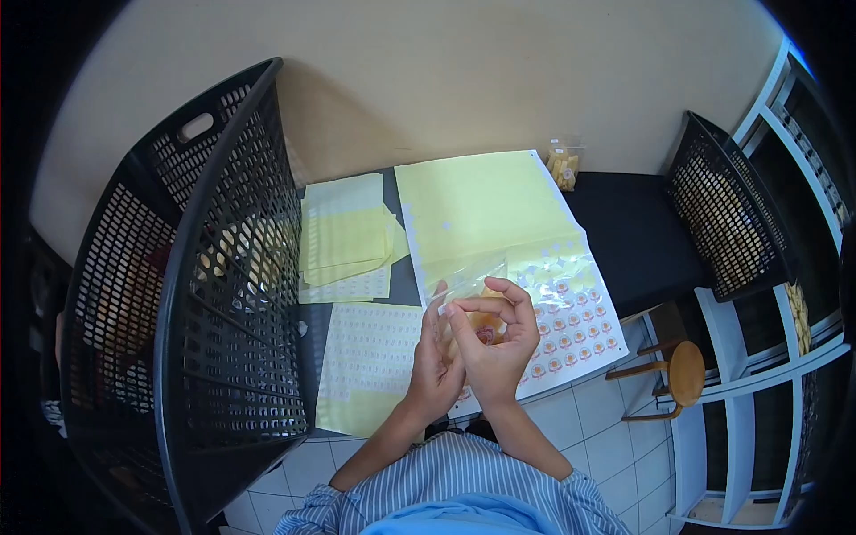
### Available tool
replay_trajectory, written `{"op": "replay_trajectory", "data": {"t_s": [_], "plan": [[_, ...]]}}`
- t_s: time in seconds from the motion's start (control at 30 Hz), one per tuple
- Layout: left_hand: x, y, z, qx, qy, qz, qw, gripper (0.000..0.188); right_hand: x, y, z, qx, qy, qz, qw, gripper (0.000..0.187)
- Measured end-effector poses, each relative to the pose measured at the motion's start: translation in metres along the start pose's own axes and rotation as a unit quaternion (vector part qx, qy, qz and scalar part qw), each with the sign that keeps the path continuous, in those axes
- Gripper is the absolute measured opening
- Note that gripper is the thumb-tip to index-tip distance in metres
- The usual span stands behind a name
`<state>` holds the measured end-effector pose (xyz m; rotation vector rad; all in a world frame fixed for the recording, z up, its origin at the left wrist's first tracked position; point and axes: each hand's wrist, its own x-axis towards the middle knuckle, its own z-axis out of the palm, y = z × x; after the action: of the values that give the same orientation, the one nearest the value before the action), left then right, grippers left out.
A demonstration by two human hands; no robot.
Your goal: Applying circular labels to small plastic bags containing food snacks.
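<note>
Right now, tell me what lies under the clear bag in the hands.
Under the clear bag, held by the left hand and right hand, lies a large yellow sticker sheet with round orange stickers. The stickers directly beneath the hands are covered.

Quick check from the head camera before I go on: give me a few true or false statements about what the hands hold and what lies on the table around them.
1. Both hands hold a small clear plastic bag above the table. True: the left hand and right hand meet on it.
2. The large sticker sheet under the hands is full of stickers. False: its upper part is bare yellow backing; round stickers remain only at the lower right.
3. A big black mesh basket stands at the person's left. True.
4. The wooden stool stands on the table. False: it stands on the tiled floor, to the right.
5. A small filled bag rests near the wall, beyond the sheet. True.
</note>
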<state>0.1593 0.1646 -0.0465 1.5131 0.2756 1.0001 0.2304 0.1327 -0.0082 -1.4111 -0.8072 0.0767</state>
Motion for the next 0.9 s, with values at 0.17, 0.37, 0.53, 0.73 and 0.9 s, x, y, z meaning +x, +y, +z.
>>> {"op": "replay_trajectory", "data": {"t_s": [0.17, 0.37, 0.53, 0.73, 0.9], "plan": [[-0.003, -0.003, 0.003, -0.049, -0.024, -0.025, 0.998, 0.064, -0.003, 0.004, -0.005, -0.023, 0.010, -0.023, 0.999, 0.046], [0.002, -0.012, 0.016, 0.068, -0.054, 0.012, 0.996, 0.075, 0.010, 0.006, -0.023, -0.103, 0.013, -0.050, 0.993, 0.046], [0.011, -0.024, 0.043, 0.017, -0.052, -0.048, 0.997, 0.075, 0.032, 0.015, -0.051, -0.061, 0.006, -0.022, 0.998, 0.046], [0.030, -0.034, 0.084, 0.040, -0.036, -0.038, 0.998, 0.070, 0.071, 0.034, -0.088, 0.012, 0.008, -0.001, 1.000, 0.049], [0.053, -0.046, 0.120, 0.059, -0.040, -0.036, 0.997, 0.068, 0.101, 0.053, -0.119, 0.006, -0.006, -0.006, 1.000, 0.053]]}}
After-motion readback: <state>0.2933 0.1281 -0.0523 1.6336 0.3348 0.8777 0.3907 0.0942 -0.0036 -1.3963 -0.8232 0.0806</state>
